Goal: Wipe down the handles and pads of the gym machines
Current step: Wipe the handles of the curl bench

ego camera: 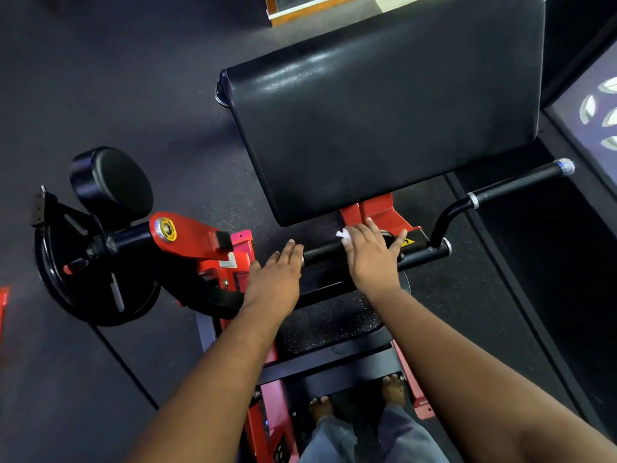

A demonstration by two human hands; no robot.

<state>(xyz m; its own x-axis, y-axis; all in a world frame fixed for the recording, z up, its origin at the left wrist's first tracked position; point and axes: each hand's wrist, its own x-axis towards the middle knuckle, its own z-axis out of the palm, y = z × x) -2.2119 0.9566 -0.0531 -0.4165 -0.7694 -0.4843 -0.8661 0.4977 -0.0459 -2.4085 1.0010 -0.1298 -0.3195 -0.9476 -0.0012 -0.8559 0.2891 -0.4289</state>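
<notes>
Bar (325, 250), black, low centre of frame under the pad (384, 128): best wiped with steady pressure along the full length, rolling the cloth round to catch the underside. Right hand (372, 253) laid over the bar, fingers fairly straight, pressing a white cloth (343, 234), mostly hidden, probably a small wipe. Left hand (275, 277) flat, open, touching the bar's left end.

Right hand (370, 253) presses cloth (342, 234), seemingly.
</notes>
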